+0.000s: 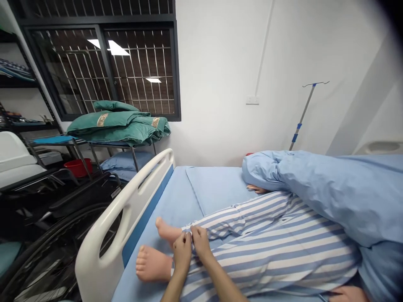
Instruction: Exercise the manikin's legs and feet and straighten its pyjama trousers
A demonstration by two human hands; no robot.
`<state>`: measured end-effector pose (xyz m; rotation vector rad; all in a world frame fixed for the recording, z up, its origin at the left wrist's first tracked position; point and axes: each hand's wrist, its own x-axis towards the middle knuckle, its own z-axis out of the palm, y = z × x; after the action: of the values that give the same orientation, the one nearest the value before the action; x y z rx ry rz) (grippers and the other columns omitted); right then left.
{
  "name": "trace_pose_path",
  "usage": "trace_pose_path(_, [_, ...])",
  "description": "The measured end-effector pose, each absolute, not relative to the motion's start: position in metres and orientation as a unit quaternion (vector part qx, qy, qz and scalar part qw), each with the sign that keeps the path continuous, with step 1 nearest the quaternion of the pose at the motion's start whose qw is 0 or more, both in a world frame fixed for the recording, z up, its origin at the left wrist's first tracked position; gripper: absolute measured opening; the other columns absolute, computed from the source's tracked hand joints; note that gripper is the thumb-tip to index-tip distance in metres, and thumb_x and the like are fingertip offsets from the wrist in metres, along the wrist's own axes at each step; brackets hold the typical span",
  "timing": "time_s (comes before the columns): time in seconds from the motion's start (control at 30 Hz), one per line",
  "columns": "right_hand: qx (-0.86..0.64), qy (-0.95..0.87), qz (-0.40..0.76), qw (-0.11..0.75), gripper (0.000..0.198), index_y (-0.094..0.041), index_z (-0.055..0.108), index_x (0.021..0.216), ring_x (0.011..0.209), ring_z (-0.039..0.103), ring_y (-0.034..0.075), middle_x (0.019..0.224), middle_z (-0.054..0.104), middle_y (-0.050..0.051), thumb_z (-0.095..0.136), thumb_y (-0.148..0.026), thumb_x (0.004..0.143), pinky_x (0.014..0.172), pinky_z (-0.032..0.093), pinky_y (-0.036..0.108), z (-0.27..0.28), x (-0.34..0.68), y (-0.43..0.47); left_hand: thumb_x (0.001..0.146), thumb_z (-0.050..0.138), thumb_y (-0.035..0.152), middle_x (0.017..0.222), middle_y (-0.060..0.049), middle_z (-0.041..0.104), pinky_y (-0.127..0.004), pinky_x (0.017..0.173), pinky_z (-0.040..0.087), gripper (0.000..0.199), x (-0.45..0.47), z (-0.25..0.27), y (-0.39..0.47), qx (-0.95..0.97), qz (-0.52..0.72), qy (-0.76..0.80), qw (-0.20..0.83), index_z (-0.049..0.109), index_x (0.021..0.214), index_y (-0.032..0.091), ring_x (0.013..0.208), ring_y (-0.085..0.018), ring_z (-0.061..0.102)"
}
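A figure that looks like a patient manikin lies on the bed in blue-and-white striped trousers (270, 251). Its bare feet point to the left; the near foot (153, 263) and the far foot (166, 230) stick out of the cuffs. My left hand (182, 252) is closed at the far trouser leg's hem, close to the ankle. Right beside it, my right hand (200, 242) pinches the same hem with bent fingers. The fabric between my fingertips is mostly hidden. A light blue quilt (317, 184) is folded back over the figure's upper body.
The white footboard (107, 226) rises left of the feet. Beyond it stand a wheelchair (75, 235), a red bucket (78, 167) and green folded bedding (122, 126) on a stand. An IV pole (302, 117) is behind the bed, near the wall.
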<state>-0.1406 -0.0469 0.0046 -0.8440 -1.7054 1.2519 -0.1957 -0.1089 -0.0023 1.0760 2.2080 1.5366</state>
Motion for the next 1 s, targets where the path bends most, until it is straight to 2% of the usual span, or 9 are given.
trace_pose_path(0.1, [-0.349, -0.673, 0.495, 0.425, 0.034, -0.016, 0.036, 0.049, 0.050, 0.033, 0.008, 0.047, 0.034, -0.004, 0.038, -0.037, 0.076, 0.049, 0.025, 0.021, -0.014, -0.143, -0.057, 0.071, 0.041, 0.043, 0.046, 0.004, 0.042, -0.023, 0.050, 0.029, 0.033, -0.203, 0.004, -0.108, 0.307, 0.593, 0.731, 0.143, 0.042, 0.050, 0.019, 0.050, -0.012, 0.039])
trace_pose_path(0.27, [-0.347, -0.668, 0.502, 0.425, 0.035, -0.016, 0.035, 0.048, 0.049, 0.031, 0.008, 0.046, 0.032, -0.004, 0.037, -0.037, 0.076, 0.047, 0.023, 0.022, -0.013, -0.139, -0.055, 0.071, 0.044, 0.044, 0.045, 0.006, 0.035, -0.022, 0.047, 0.029, 0.033, -0.192, 0.018, -0.110, 0.292, 0.643, 0.689, 0.161, 0.036, 0.050, 0.019, 0.047, -0.009, 0.035])
trace_pose_path(0.37, [-0.360, -0.657, 0.507, 0.427, 0.034, -0.017, 0.033, 0.048, 0.049, 0.029, 0.008, 0.047, 0.031, -0.004, 0.038, -0.037, 0.075, 0.047, 0.023, 0.022, -0.011, -0.139, -0.055, 0.074, 0.040, 0.045, 0.048, 0.004, 0.045, -0.023, 0.051, 0.033, 0.033, -0.178, 0.017, -0.116, 0.320, 0.612, 0.700, 0.182, 0.043, 0.054, 0.019, 0.051, -0.012, 0.042])
trace_pose_path(0.47, [-0.373, -0.624, 0.527, 0.440, 0.033, -0.018, 0.029, 0.048, 0.048, 0.026, 0.008, 0.047, 0.027, -0.005, 0.040, -0.038, 0.073, 0.047, 0.023, 0.022, -0.006, -0.137, -0.056, 0.078, 0.035, 0.045, 0.060, -0.002, 0.059, -0.025, 0.061, 0.037, 0.036, -0.169, 0.010, -0.121, 0.356, 0.559, 0.728, 0.174, 0.055, 0.064, 0.018, 0.062, -0.016, 0.051])
trace_pose_path(0.57, [-0.343, -0.621, 0.549, 0.441, 0.035, -0.018, 0.029, 0.047, 0.047, 0.026, 0.007, 0.046, 0.025, -0.005, 0.040, -0.039, 0.074, 0.047, 0.024, 0.022, 0.006, -0.128, -0.056, 0.080, 0.029, 0.044, 0.070, -0.005, 0.063, -0.026, 0.064, 0.037, 0.040, -0.169, 0.007, -0.123, 0.380, 0.530, 0.739, 0.168, 0.058, 0.070, 0.018, 0.068, -0.018, 0.054])
trace_pose_path(0.73, [-0.315, -0.666, 0.511, 0.442, 0.039, -0.017, 0.030, 0.047, 0.047, 0.025, 0.007, 0.044, 0.025, -0.005, 0.038, -0.039, 0.079, 0.047, 0.021, 0.022, 0.028, -0.094, -0.050, 0.080, 0.029, 0.044, 0.053, 0.001, 0.052, -0.023, 0.058, 0.033, 0.038, -0.170, 0.006, -0.121, 0.441, 0.454, 0.761, 0.141, 0.047, 0.057, 0.020, 0.058, -0.014, 0.047])
trace_pose_path(1.0, [-0.367, -0.688, 0.471, 0.413, 0.038, -0.017, 0.025, 0.046, 0.047, 0.024, 0.006, 0.046, 0.022, -0.005, 0.039, -0.035, 0.078, 0.048, 0.019, 0.021, 0.006, -0.058, -0.035, 0.078, 0.034, 0.044, 0.049, 0.004, 0.044, -0.021, 0.056, 0.030, 0.036, -0.166, 0.005, -0.121, 0.455, 0.402, 0.784, 0.131, 0.043, 0.054, 0.020, 0.054, -0.011, 0.042])
